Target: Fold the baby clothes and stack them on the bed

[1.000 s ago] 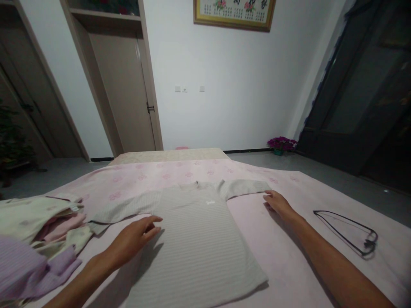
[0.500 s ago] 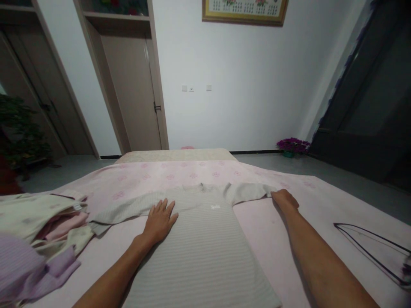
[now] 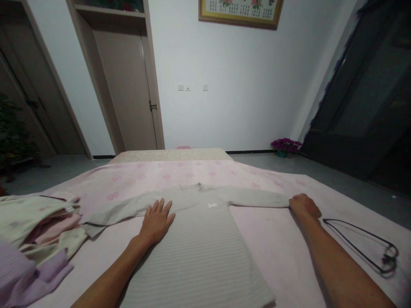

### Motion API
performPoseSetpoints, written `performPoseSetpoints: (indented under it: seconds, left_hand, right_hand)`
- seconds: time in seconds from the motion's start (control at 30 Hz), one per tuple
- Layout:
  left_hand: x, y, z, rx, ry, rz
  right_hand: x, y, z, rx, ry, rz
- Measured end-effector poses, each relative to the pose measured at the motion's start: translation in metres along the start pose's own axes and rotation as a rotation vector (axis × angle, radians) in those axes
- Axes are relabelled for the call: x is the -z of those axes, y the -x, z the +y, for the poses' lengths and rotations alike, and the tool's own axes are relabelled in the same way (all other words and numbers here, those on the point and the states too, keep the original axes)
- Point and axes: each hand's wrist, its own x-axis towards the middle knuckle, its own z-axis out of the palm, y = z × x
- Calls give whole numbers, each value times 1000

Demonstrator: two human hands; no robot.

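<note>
A pale grey striped long-sleeved shirt [image 3: 202,248] lies spread out, its collar away from me and its sleeves out to both sides. My left hand [image 3: 157,221] rests flat on it near the left shoulder, fingers apart. At the far end of the right sleeve, my right hand [image 3: 305,207] is closed on the cuff, and that sleeve is stretched straight. The left sleeve is bent down at its cuff end, close to a heap of clothes [image 3: 51,231].
Beneath everything is a pink flowered sheet [image 3: 263,244]. A black clothes hanger [image 3: 362,248] lies to the right of my right forearm. Purple flowers [image 3: 285,145] stand on the floor by the wall; a door [image 3: 122,90] is at the back left.
My right hand has moved outward to the right, pulling the right sleeve from wrinkled to straight. My left hand stays on the shirt. The view has shifted slightly.
</note>
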Motion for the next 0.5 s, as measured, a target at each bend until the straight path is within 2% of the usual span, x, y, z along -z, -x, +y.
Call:
performPoseSetpoints:
  seconds: [0.07, 0.1, 0.17, 0.2, 0.33, 0.4, 0.43, 0.5]
  left_hand:
    - [-2, 0, 0, -1, -4, 5]
    - [-2, 0, -1, 0, -6, 7]
    - [-3, -1, -1, 0, -6, 9]
    - [-3, -1, -1, -1, -5, 8]
    - [-1, -1, -1, -2, -5, 0]
    - [1, 0, 0, -2, -8, -1]
    - [2, 0, 0, -3, -8, 0]
    - [3, 0, 1, -3, -6, 4]
  right_hand:
    - [-3, 8, -11, -24, 1, 46]
    - [-4, 13, -22, 19, -6, 63]
    - [-7, 30, -57, 225, -50, 64]
    - [-9, 42, -79, 342, -90, 27]
    - [-21, 108, -169, 888, -190, -258]
    - [-30, 140, -207, 1103, -198, -410]
    - [-36, 153, -222, 1161, -184, -463]
    - [-47, 167, -245, 1185, -134, -531]
